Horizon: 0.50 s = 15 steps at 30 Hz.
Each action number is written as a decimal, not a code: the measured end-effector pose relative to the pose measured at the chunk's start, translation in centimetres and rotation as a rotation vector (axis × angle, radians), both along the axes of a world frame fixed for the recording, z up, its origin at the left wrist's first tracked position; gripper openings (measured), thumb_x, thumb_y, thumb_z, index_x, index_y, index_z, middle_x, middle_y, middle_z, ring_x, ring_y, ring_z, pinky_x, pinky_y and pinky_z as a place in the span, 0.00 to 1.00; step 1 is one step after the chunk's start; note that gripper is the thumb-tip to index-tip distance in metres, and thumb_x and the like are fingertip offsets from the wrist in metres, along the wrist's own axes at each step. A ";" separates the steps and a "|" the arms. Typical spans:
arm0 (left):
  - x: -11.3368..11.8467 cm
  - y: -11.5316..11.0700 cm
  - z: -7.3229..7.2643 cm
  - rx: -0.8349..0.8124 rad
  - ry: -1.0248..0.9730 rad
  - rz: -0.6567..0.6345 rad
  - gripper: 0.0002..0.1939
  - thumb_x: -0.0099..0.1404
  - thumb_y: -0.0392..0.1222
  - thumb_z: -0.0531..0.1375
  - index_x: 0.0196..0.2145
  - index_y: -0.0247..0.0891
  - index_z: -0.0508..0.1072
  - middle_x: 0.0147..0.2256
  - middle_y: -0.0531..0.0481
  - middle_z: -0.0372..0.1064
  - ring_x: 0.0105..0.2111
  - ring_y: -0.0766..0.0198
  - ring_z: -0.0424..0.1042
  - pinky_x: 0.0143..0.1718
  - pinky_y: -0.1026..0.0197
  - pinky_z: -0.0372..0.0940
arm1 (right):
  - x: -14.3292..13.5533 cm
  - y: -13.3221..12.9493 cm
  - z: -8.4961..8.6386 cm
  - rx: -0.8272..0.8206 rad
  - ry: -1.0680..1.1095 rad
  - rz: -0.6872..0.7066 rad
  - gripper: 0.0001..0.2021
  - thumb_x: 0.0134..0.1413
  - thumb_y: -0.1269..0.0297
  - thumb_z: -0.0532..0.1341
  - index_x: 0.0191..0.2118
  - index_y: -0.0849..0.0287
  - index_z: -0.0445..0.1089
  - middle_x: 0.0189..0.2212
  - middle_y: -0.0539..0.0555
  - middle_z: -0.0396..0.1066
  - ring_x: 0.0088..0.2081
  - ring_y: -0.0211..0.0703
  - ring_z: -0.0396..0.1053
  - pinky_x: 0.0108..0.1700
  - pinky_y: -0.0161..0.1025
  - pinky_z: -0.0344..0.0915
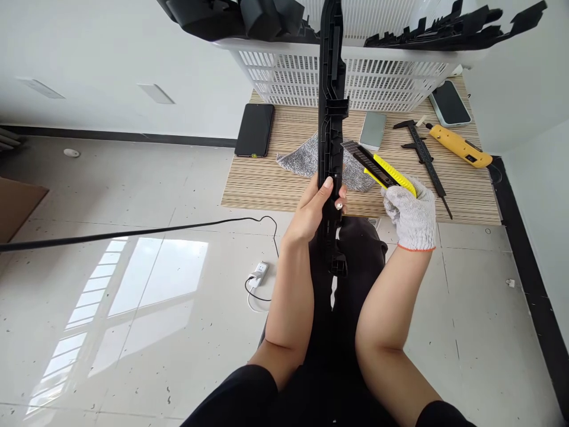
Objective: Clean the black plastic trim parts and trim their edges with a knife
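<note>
Left hand [315,204], bare: fingers closed round the lower part of a long black strip [332,112], thumb on its front. Strip stands near upright over the person's legs, top end reaching up past the rim of the white basket [284,74].

Right hand [409,214], in a knit glove: fingers gripping a yellow cutter [391,174], blade out, pointing up and left, its tip at the strip's right edge; contact unclear.

Grey cloth [302,157] on the table [253,190], behind the strip. Dark tablet [255,130] near the table's left edge. Right of the strip: small grey-green box [373,130], black caliper [425,160], yellow tool [460,145], phone [450,104]. More black parts [448,32] at the basket's top.
</note>
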<state>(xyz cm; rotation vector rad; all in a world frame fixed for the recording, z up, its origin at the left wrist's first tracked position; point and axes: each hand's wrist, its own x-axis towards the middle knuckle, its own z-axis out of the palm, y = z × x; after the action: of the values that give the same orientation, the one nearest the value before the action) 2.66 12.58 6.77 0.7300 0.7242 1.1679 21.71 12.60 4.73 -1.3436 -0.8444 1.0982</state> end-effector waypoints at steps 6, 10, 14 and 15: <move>0.6 0.6 0.0 -0.152 0.057 0.047 0.24 0.66 0.65 0.56 0.33 0.38 0.70 0.22 0.56 0.60 0.19 0.73 0.60 0.23 0.68 0.63 | 0.1 0.0 -0.1 0.001 0.007 0.021 0.08 0.42 0.63 0.69 0.32 0.54 0.73 0.22 0.46 0.68 0.18 0.31 0.59 0.17 0.31 0.50; 0.5 1.2 -0.8 -0.229 0.042 0.038 0.27 0.65 0.67 0.54 0.28 0.39 0.66 0.19 0.57 0.56 0.17 0.72 0.58 0.21 0.67 0.62 | 0.2 -0.1 0.0 0.017 0.009 0.071 0.08 0.42 0.65 0.68 0.33 0.54 0.75 0.20 0.45 0.67 0.18 0.31 0.58 0.17 0.31 0.50; 0.2 1.3 -1.3 -0.164 0.079 0.012 0.21 0.67 0.61 0.56 0.29 0.40 0.64 0.19 0.57 0.56 0.17 0.73 0.56 0.21 0.67 0.61 | 0.2 -0.4 0.5 -0.001 -0.024 0.165 0.13 0.40 0.66 0.69 0.37 0.55 0.78 0.18 0.44 0.64 0.18 0.30 0.56 0.18 0.31 0.50; 0.1 1.2 -1.3 -0.133 0.086 0.003 0.19 0.67 0.59 0.56 0.30 0.40 0.64 0.20 0.57 0.57 0.17 0.73 0.55 0.21 0.67 0.62 | 0.1 -0.4 0.7 -0.012 -0.041 0.190 0.15 0.39 0.66 0.70 0.39 0.56 0.79 0.19 0.44 0.65 0.18 0.30 0.56 0.18 0.31 0.51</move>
<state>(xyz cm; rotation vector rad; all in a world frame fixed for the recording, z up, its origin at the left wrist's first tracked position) 2.74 13.81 5.47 0.6711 0.8667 1.0849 21.86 12.23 5.40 -1.3192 -1.0131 1.2273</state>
